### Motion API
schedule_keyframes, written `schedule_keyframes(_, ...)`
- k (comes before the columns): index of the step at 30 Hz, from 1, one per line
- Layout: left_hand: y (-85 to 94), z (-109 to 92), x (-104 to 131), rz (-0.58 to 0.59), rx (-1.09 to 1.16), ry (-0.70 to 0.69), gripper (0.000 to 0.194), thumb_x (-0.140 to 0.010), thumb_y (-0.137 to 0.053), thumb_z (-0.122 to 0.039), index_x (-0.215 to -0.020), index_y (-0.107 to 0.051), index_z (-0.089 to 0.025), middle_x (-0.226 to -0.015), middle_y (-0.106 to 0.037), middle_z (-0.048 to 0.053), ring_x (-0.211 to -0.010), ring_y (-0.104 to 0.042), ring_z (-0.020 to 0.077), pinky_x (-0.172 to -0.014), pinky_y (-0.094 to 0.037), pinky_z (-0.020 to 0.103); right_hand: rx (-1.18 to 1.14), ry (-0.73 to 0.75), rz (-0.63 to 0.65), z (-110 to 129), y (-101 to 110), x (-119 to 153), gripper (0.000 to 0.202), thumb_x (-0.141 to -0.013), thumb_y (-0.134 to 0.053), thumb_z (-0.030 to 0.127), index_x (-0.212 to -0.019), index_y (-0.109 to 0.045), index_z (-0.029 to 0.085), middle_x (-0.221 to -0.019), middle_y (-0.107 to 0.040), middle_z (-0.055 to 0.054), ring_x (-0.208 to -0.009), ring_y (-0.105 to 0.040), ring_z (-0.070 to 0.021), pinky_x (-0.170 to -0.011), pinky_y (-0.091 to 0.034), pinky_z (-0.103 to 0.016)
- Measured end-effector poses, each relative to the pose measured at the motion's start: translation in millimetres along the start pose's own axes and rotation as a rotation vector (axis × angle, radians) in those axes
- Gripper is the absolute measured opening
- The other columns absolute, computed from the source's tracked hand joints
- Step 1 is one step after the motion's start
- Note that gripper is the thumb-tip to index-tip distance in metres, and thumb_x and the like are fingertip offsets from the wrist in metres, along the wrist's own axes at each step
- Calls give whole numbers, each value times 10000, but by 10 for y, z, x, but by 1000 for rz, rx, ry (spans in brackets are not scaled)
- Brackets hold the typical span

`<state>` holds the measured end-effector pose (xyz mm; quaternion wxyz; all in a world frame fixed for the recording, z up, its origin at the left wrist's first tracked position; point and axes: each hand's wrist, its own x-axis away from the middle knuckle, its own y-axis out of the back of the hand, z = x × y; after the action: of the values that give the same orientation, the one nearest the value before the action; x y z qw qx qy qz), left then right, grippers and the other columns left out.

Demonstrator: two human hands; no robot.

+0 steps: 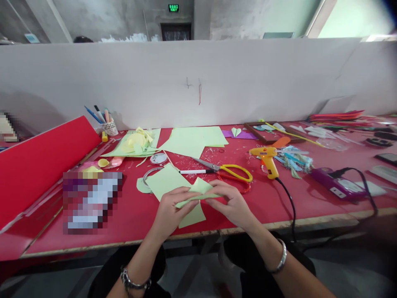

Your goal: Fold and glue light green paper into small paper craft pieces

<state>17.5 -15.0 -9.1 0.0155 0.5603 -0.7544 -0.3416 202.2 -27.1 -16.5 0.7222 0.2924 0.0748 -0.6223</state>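
Between my two hands is a small piece of pale green paper (201, 187), partly folded, held just above the table's front edge. My left hand (174, 209) pinches its left side between thumb and fingers. On the right side, my right hand (230, 205) grips it the same way. Under and behind them lie loose pale green sheets (166, 182). A black-and-white pen (196, 171) rests just beyond my hands, beside scissors (229, 169) with yellow and red handles. The fold's inner side is partly hidden by my fingers.
A yellow hot glue gun (267, 159) with a black cord lies to the right, near a purple power strip (338, 184). At the left are a red board (46, 161) and a cup of pens (110, 127). A white partition (149, 82) stands behind the red table.
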Motion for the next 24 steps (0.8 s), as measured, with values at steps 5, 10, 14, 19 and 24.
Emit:
schedule_keyframes(5, -11, -25, -4, -55, 30, 13, 178, -741, -577, -298, -700, -705, -181, -749, -682, 51, -773, -603, 175, -685, -465, 234, 26, -73, -59, -4, -10, 5, 125, -751, -585, 255, -682, -634, 163, -781, -612, -51, -771, -576, -172, -710, -458, -282)
schedule_keyframes(10, -37, -11, -16, -51, 34, 26, 160, -739, -578, -305, -747, -652, -164, -799, -649, 49, -772, -578, 166, -693, -450, 232, 3, -96, -109, -3, -69, 7, 114, -760, -562, 257, -690, -573, 168, -701, -580, -22, -663, -544, -142, -635, -455, -256)
schedule_keyframes(14, -47, -4, -28, -34, 89, 138, 349, -750, -555, -320, -1072, -573, -186, -939, -624, 44, -861, -563, 163, -765, -435, 245, 40, -99, -132, -9, -118, 14, 101, -736, -580, 259, -699, -541, 174, -656, -561, -2, -605, -522, -125, -577, -445, -231)
schedule_keyframes(19, -61, 7, -49, -41, 119, 285, 318, -743, -542, -386, -930, -644, -151, -824, -653, 44, -794, -576, 175, -705, -439, 244, 70, -91, -116, -16, -156, 29, 91, -734, -583, 243, -786, -548, 177, -729, -602, -18, -656, -563, -137, -612, -463, -238)
schedule_keyframes(24, -48, -29, -51, -51, 112, 178, 249, -754, -539, -356, -646, -620, -147, -667, -576, 18, -625, -498, 128, -582, -391, 211, -94, -170, -98, -28, -170, 42, 278, -753, -563, 235, -1011, -468, 194, -769, -609, -11, -734, -604, -147, -661, -492, -242)
